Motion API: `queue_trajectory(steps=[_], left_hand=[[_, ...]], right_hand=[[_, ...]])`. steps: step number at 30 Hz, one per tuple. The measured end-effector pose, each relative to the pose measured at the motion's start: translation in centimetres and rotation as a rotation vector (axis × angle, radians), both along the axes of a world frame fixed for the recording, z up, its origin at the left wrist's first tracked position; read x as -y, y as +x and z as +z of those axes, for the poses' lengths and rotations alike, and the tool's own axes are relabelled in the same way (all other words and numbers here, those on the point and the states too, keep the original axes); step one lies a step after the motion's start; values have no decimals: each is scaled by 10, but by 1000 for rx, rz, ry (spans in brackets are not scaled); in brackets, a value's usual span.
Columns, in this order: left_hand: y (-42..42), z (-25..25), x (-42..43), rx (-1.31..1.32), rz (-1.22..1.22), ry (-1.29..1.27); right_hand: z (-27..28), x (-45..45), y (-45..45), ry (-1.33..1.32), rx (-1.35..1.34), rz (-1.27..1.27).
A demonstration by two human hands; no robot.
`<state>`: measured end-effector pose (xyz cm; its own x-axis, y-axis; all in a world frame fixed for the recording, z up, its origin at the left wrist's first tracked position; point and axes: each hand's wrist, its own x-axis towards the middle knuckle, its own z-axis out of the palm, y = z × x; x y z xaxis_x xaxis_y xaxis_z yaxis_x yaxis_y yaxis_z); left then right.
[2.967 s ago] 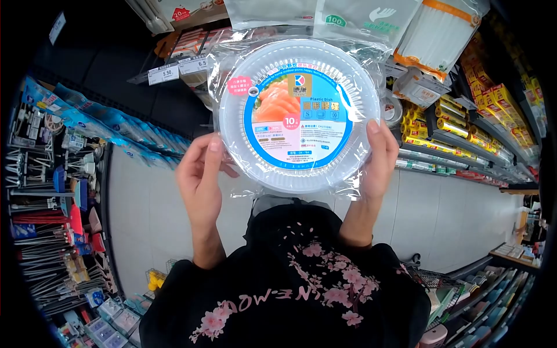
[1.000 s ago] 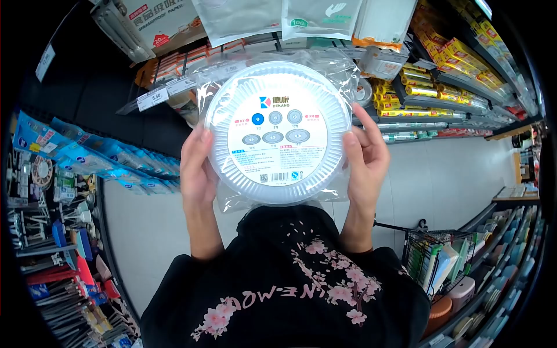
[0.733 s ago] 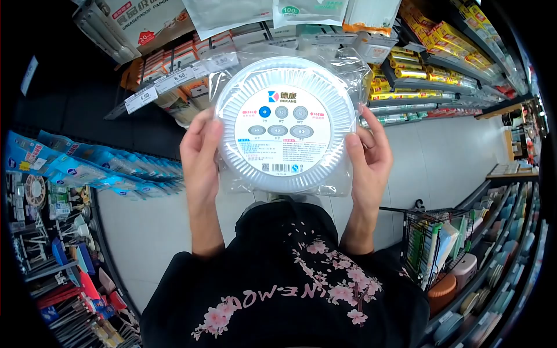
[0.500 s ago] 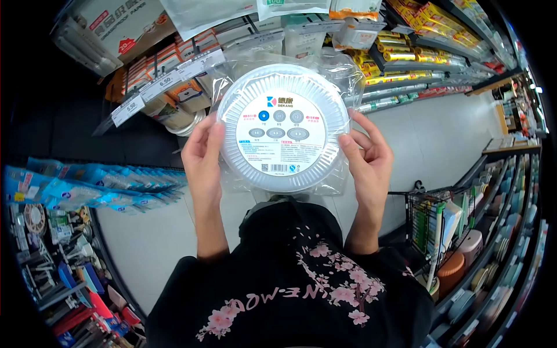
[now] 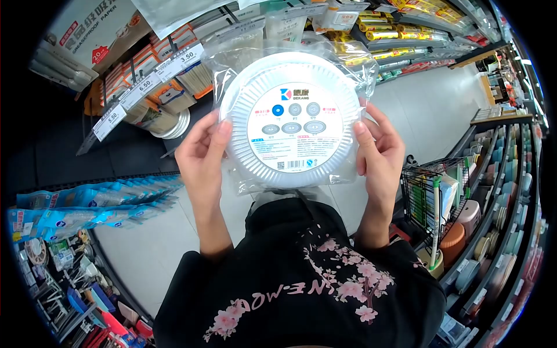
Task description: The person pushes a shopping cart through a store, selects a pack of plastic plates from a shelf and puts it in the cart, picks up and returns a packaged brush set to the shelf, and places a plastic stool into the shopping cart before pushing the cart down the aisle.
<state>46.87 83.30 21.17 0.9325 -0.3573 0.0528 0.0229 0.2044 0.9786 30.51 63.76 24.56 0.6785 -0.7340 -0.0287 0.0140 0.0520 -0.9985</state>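
A pack of white disposable plates (image 5: pixel 238 142) in clear plastic wrap is held up in front of my chest. Its round label faces me, printed with a logo, small plate pictures and a barcode. My left hand (image 5: pixel 204 145) grips the wrap at the left edge, thumb on the front and fingers behind. At the right edge my right hand (image 5: pixel 378 142) pinches the wrap in the same way. Both hands are closed on the pack, and some fingertips are hidden behind it.
Shelves with price tags (image 5: pixel 148 86) stand ahead. Blue hanging packets (image 5: pixel 96 200) are on the left, above cleaning tools (image 5: pixel 87 290). A wire shopping cart (image 5: pixel 432 197) stands on my right, beside shelves of bowls and plates (image 5: pixel 493 232). Yellow boxes (image 5: pixel 386 33) fill the far shelf.
The pack and both hands have shifted slightly right in view, and the pack appears a little larger. The view has turned, so the shelves ahead sit further left. Both hands keep their hold.
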Motion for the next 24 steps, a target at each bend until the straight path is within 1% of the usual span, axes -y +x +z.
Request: queue_trajectory(steps=[2,5,9,14,22,24], left_hand=[[-2,0,0,15,-4,17],[-7,6,7,36,-15,30],[-21,13,24,48,-57,37],[-48,15,57,68,-68,-6],[-108,26,115,133,-141,10],[-124,30,130,163,-161,66]], right_hand=[[-2,1,-4,-26,-23,-56],[-8,6,-15,-33,-8,-71],[-7,15,-36,11,40,-123],[-4,37,-69,39,97,-159],[-10,80,-144,99,171,-231],[-12,93,-164,109,187,-262]])
